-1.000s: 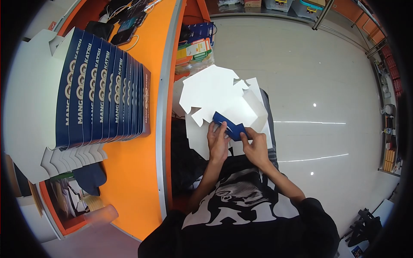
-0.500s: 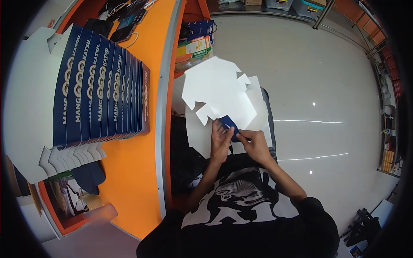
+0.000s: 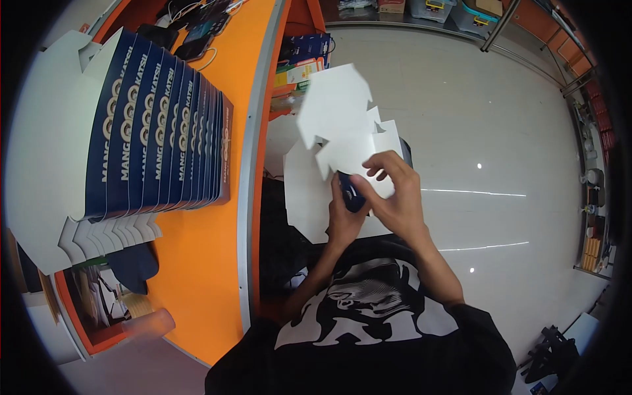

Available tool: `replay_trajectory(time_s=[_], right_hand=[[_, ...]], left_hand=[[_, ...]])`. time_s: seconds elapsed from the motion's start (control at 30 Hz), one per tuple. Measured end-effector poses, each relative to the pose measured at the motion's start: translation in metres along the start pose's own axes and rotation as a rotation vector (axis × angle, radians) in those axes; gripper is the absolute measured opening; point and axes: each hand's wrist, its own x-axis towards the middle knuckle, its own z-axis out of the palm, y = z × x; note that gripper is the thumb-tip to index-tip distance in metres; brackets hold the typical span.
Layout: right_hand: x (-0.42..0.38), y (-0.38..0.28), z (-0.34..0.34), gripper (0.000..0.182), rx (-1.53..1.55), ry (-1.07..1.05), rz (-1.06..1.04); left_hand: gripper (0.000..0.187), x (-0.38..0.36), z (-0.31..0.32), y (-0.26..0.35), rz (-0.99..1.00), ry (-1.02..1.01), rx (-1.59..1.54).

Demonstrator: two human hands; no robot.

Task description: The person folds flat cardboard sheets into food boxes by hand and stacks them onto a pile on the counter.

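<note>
A white cardboard box blank (image 3: 336, 99) with notched flaps stands up in front of my lap, its dark blue printed flap (image 3: 351, 193) folded up at the near end. My left hand (image 3: 343, 220) is closed round this blue flap from the left side. My right hand (image 3: 397, 194) is at the flap's right, its thumb against the blue part and its other fingers curved and apart above the white card. More flat white card (image 3: 304, 197) lies beneath on my lap.
An orange counter (image 3: 197, 276) with a metal edge is at the left. On it stands a row of nested blue printed boxes (image 3: 158, 131), with phones and cables (image 3: 197, 43) behind. Shelves with plastic bins (image 3: 431, 10) line the far wall. A black object (image 3: 556, 355) is at lower right.
The white blank has tilted and narrowed in view, and its side flaps have folded up more. My right hand has risen and its fingers have spread off the card.
</note>
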Motion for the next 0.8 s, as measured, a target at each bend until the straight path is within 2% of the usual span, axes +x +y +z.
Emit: replay_trajectory(time_s=[0.07,0.1,0.13,0.2,0.27,0.33,0.37,0.63,0.7,0.8], right_hand=[[0.01,-0.014,0.008,0.024,-0.156,0.06,0.041],[0.017,-0.017,0.009,0.027,-0.21,0.043,0.084],[0.018,-0.015,0.007,0.027,-0.216,0.052,0.075],[0.017,-0.007,0.004,0.031,-0.045,-0.013,0.189],[0.01,0.006,-0.001,0.025,-0.058,-0.037,0.157],[-0.001,0.024,-0.002,0.019,-0.051,-0.058,0.155],[-0.006,0.029,-0.002,0.017,-0.041,-0.071,0.156],[-0.018,0.043,0.003,0.019,-0.117,-0.011,0.114],[-0.019,0.044,0.002,0.018,-0.12,0.009,0.045],[-0.018,0.052,-0.001,0.017,-0.169,-0.04,0.059]], left_hand=[[0.086,-0.003,0.005,0.007,-0.008,-0.106,0.394],[0.088,-0.002,0.009,0.01,-0.021,-0.117,0.435],[0.088,0.0,0.009,0.009,-0.008,-0.121,0.431],[0.089,0.001,0.005,0.011,0.252,-0.027,0.389],[0.089,0.0,-0.001,0.013,0.23,-0.006,0.373],[0.089,0.0,-0.005,0.015,0.11,0.04,0.345],[0.089,0.001,-0.006,0.015,0.127,0.039,0.362],[0.089,0.001,-0.003,0.016,0.147,0.035,0.415],[0.089,0.002,-0.005,0.015,0.164,0.04,0.426],[0.091,0.001,-0.006,0.013,0.13,0.009,0.441]])
